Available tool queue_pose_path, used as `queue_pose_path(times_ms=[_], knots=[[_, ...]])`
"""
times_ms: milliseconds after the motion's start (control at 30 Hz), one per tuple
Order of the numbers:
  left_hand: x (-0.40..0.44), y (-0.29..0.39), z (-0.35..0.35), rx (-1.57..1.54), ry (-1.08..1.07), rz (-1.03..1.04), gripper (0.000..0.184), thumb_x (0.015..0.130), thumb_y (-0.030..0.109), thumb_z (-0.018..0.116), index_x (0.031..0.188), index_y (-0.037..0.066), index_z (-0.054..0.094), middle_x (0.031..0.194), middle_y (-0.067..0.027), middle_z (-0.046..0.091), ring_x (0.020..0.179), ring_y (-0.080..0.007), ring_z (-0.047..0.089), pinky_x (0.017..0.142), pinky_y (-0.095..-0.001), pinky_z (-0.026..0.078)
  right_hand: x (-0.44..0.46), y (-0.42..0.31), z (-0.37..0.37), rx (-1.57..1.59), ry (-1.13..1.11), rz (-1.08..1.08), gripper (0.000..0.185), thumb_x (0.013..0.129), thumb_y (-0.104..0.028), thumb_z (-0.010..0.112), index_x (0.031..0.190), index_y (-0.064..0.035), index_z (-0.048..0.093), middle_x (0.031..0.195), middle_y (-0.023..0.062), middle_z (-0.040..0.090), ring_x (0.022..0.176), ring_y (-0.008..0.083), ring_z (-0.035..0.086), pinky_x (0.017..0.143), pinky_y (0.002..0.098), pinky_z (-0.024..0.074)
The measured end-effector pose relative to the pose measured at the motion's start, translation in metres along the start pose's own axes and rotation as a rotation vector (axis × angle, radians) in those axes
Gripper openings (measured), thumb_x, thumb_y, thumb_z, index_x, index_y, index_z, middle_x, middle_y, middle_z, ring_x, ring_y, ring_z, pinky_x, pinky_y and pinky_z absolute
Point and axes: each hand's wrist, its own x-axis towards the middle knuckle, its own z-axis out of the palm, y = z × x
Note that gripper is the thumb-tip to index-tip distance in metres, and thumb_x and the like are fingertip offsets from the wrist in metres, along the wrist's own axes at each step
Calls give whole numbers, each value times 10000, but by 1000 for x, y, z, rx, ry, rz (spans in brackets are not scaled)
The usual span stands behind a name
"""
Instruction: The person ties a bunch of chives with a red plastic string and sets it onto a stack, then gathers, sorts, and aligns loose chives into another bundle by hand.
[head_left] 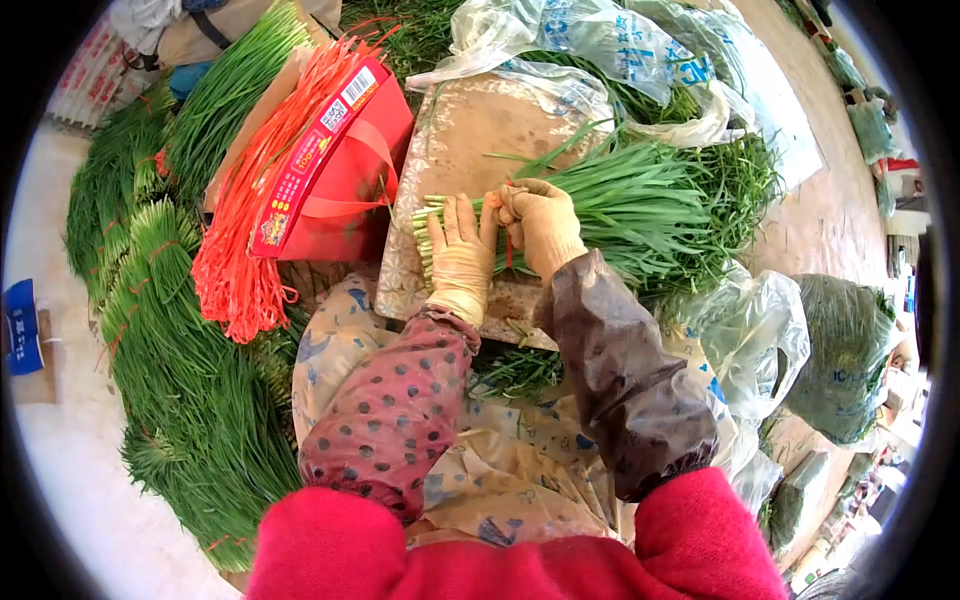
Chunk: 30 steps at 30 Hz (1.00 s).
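Note:
A bunch of long green leafy stalks (640, 210) lies across a worn, patterned board (470, 125), its pale cut ends to the left. My left hand (462, 250), in a tan glove, rests over the stalks near those ends, its thumb side meeting my other hand. My right hand (542, 222), gloved too, is closed in a pinch on a red tie (511, 240) that runs round the bunch. To the left of the board stands a red box (345, 190) with many loose red ties (240, 250) draped along it.
Tied green bunches (190, 370) are piled at the left. Clear plastic bags (745, 340) lie at the right, beside a filled bag (840, 360). Another plastic bag (600, 45) covers the board's far edge. Loose greens (520, 372) lie below the board.

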Motion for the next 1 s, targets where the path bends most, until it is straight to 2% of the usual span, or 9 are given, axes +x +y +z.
queue_pose_path(times_ms=[100,133,167,233,400,533,700,833,1000], knots=[[5,-11,6,-186,30,51,1071,545,370,838,1409,68,282,1335,-181,379,1254,-335,364,1028,-474,311,-13,11,-4,11,5,-98,176,857,-54,606,979,72,606,735,61,624,582,109,533,527,244,426],[8,-16,0,-286,238,73,508,827,136,520,1322,101,414,1070,-118,522,1022,-290,515,871,-449,413,-32,19,-12,-240,-43,-100,159,854,-83,611,941,48,629,727,55,624,593,106,537,545,247,435],[0,-11,7,-293,224,71,508,827,136,520,1322,101,414,1070,-118,522,1022,-290,515,871,-449,413,-53,27,-20,-493,-97,-107,150,851,-112,617,902,24,653,719,50,625,604,102,542,562,249,445],[13,-9,18,-153,221,94,558,773,184,608,1296,103,430,997,-101,527,965,-279,534,832,-449,423,-68,96,-47,-299,-6,-113,211,847,-193,624,914,-1,680,748,80,660,665,130,599,627,268,477],[26,-17,-22,-201,-119,74,783,684,337,723,1347,103,379,1168,-121,512,1162,-292,481,951,-577,365,-76,18,-16,-594,-31,-314,295,846,-218,619,1061,-21,656,901,141,689,804,198,661,743,292,495],[27,-9,4,-68,454,130,885,684,425,711,1405,105,310,1292,-143,460,1283,-329,370,991,-686,230,-69,-14,3,-439,1,-291,264,857,-216,603,1047,-44,668,844,120,687,750,183,643,703,291,489],[25,5,17,-165,-17,77,854,686,426,690,1389,88,341,1215,-131,488,1198,-309,428,990,-637,264,-59,9,-5,-402,-15,-375,258,849,-215,624,1027,-36,672,880,120,695,794,190,656,743,287,497],[34,1,5,-82,5,94,746,679,282,722,1323,69,413,1120,-90,503,1079,-271,487,948,-593,335,-73,49,-39,-686,20,-288,244,834,-225,624,1003,-57,677,935,151,684,847,264,666,771,307,503],[39,-7,-39,-164,-357,161,1228,498,415,887,1456,100,185,1324,-130,416,1259,-315,392,1017,-574,310,-79,79,-77,-1098,-12,-240,282,838,-213,594,1089,-91,634,946,161,670,889,318,646,752,389,517]])
